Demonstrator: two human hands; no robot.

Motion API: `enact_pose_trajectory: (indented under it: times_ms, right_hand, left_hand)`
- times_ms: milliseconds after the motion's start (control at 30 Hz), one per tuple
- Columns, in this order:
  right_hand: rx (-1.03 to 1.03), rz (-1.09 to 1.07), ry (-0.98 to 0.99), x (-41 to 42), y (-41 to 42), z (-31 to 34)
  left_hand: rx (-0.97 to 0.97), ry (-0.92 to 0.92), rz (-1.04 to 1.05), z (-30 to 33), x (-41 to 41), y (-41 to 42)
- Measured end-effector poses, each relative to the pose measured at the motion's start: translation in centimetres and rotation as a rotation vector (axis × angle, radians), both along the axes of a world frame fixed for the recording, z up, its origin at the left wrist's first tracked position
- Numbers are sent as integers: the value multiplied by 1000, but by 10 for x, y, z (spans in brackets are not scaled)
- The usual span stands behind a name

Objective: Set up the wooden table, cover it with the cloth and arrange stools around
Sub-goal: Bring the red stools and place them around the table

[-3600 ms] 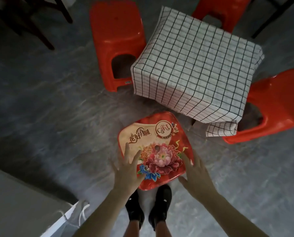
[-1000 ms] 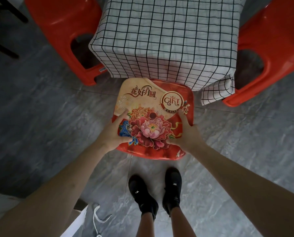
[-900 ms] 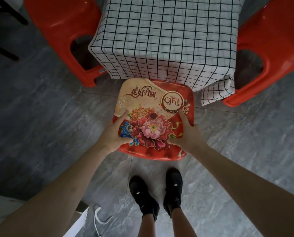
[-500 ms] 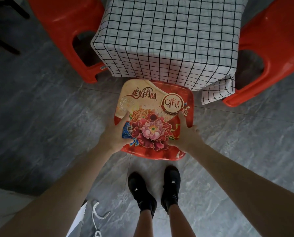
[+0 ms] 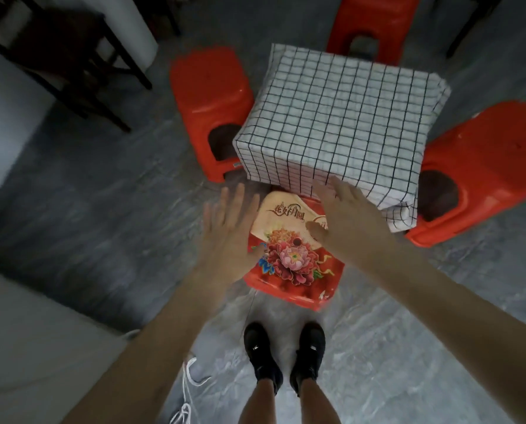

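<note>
Head view: left hand, right hand spread, seemingly above flowered stool; 3 red stools.

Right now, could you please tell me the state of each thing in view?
Checked cloth: draped over the table.
Floral stool: upright, nearest side, not gripped.
Three plain red stools: upright on the other sides.
Left hand: open, holding nothing.
Right hand: open, holding nothing.
</note>
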State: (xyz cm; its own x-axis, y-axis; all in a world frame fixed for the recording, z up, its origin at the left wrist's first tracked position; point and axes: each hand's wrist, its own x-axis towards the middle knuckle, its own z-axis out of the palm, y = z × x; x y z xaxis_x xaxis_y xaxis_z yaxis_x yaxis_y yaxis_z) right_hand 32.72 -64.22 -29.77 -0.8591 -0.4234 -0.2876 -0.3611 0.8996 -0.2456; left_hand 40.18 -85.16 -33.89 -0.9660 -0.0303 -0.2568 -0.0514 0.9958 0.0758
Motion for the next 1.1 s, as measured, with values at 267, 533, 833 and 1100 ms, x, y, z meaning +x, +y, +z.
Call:
enact_pose_trajectory:
  times_ms: [267,533,833,1100]
  right_hand:
    - [-143,266,79,12,-45,141]
    - [-155,563,139,28,-137,198]
    - [-135,663,67,58,-249,212]
    - [-90,608,10,76,-329,209]
  left_hand:
    - [-84,220,274,143,45,-24]
    - [-128,277,503,218,97,-81]
    - [-68,344,666,233,154,-166]
    - [47,271,681,236,174,-251]
